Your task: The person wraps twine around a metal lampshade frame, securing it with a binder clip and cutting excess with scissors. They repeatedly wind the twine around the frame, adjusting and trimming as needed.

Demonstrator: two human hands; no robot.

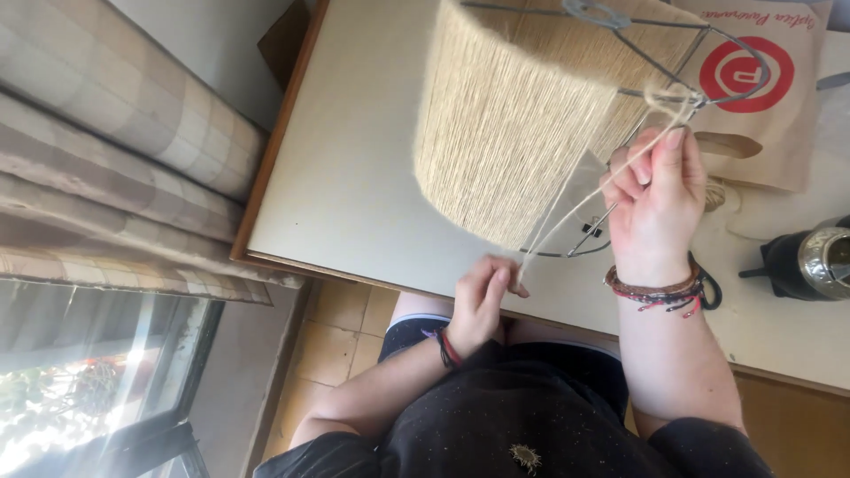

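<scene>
**A:** What is each hand doing?

**B:** The right hand [657,199] is raised over the table [354,177], its fingers curled shut around a wire strut of the lampshade frame [655,66], with the pale twine [575,208] passing under the thumb. The left hand [482,296] is lower, at the near edge of the table, thumb and fingertips pinched on the same twine and holding it taut.

**A:** So the twine runs between the two?

**B:** Yes. It goes in a slanted line from the left hand's pinch up to the right hand and on to a small bunch at the frame's top ring, just above the right fingertips.

**A:** Where does the lampshade stand?

**B:** Tilted over the middle of the table. Its left part is already covered in close windings of twine [496,115]; the right part is bare wire, and that is the side the right hand grips.

**A:** Anything else around?

**B:** A brown paper bag [779,133] with a red round mark lies at the far right, behind the frame. A dark metal kettle [810,261] sits at the right edge, well apart from the hands. Both wrists carry corded bracelets [660,292]. A checked curtain [106,150] hangs at the left above a window [88,372], and the floor below the table is tan tile [341,310].
</scene>
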